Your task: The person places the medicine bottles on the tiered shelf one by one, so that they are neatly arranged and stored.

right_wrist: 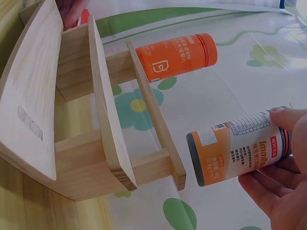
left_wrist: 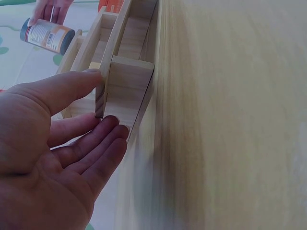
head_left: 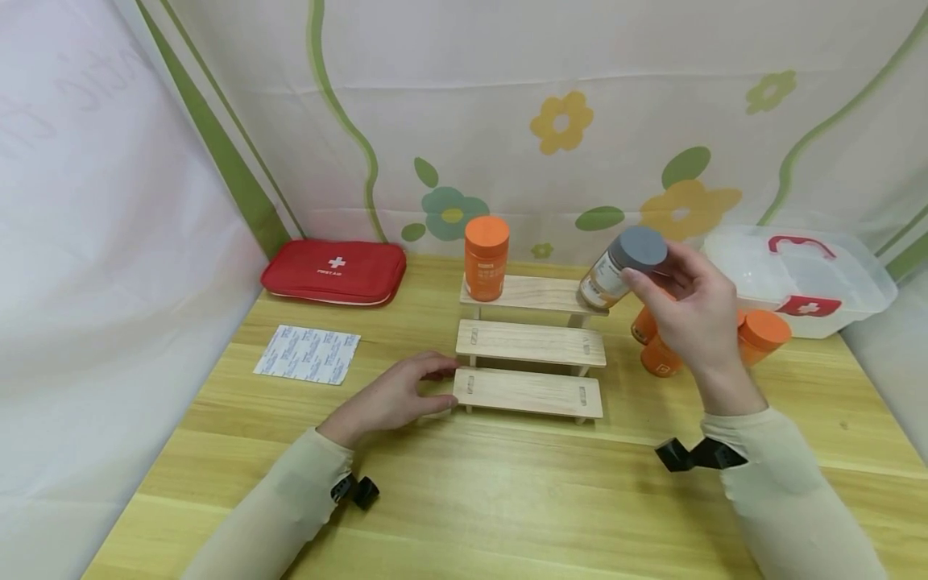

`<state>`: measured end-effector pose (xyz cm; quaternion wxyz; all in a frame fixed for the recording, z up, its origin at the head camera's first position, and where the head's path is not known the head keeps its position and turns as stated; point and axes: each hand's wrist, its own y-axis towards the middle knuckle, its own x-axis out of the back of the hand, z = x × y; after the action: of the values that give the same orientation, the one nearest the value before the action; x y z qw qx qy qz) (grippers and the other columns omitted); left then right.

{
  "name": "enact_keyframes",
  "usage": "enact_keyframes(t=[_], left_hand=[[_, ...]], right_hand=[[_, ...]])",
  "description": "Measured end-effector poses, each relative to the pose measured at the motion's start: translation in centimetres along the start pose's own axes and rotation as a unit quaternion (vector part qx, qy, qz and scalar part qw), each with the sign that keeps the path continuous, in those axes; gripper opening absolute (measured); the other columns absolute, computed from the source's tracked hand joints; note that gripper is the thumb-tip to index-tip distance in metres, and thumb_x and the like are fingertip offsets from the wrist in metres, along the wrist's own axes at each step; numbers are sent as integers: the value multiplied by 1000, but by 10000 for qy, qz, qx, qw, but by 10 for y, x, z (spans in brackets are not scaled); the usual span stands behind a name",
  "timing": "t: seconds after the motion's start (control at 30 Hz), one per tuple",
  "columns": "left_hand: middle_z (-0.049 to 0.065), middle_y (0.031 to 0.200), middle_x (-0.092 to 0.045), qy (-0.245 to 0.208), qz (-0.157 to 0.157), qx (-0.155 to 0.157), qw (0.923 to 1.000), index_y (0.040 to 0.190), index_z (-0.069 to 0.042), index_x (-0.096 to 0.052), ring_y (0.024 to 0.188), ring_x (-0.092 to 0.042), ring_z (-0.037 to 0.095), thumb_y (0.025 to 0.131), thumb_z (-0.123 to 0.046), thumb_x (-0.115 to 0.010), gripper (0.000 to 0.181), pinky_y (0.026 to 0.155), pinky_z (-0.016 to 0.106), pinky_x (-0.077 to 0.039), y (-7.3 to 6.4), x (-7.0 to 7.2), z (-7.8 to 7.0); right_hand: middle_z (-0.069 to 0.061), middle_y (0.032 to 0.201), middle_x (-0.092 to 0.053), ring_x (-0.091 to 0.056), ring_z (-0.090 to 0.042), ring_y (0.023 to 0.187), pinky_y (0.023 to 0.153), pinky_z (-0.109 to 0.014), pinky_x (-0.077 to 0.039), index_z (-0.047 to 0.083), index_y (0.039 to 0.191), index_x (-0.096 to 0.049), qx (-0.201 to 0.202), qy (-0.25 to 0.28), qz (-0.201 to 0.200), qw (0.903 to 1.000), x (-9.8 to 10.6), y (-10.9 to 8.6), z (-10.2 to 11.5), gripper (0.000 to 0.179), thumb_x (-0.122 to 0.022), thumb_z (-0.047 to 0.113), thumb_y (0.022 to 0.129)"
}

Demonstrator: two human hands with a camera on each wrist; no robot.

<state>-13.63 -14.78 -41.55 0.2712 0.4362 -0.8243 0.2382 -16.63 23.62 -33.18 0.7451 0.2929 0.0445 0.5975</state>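
Observation:
A small three-step wooden display rack (head_left: 532,342) stands on the table. My left hand (head_left: 395,395) is at the left end of its lowest step; in the left wrist view the thumb (left_wrist: 72,88) and fingers pinch the end of the board. An orange pill bottle (head_left: 486,262) stands upright on the top step's left end. My right hand (head_left: 692,306) grips a grey-capped vitamin bottle (head_left: 605,278) near its cap. That bottle is tilted over the top step's right end; the right wrist view shows its base (right_wrist: 195,160) apart from the board.
Several orange bottles (head_left: 764,334) stand right of the rack, partly behind my right hand. A clear first-aid box (head_left: 855,274) with a red latch sits at the back right. On the left lie a red first-aid pouch (head_left: 333,274) and a white printed sheet (head_left: 308,354).

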Motion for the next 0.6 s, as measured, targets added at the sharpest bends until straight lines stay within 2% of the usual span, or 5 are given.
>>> enact_keyframes(t=[0.43, 0.6], left_hand=[[7, 153, -62, 20, 19, -19, 10000, 151, -11, -62, 140, -59, 28, 100, -26, -80, 57, 122, 54, -48, 0, 0, 0], [7, 154, -62, -26, 18, 45, 10000, 152, -12, -61, 142, -58, 28, 99, -25, -81, 58, 123, 53, -47, 1, 0, 0]], right_hand=[[17, 119, -69, -70, 1, 108, 94, -8, -56, -2, 142, -66, -17, -95, 254, 9996, -13, 5, -3, 51, -83, 7, 94], [7, 123, -71, -69, 0, 108, 95, -8, -56, -1, 143, -66, -10, -144, 311, 9994, -17, 8, -4, 52, -82, 9, 95]])
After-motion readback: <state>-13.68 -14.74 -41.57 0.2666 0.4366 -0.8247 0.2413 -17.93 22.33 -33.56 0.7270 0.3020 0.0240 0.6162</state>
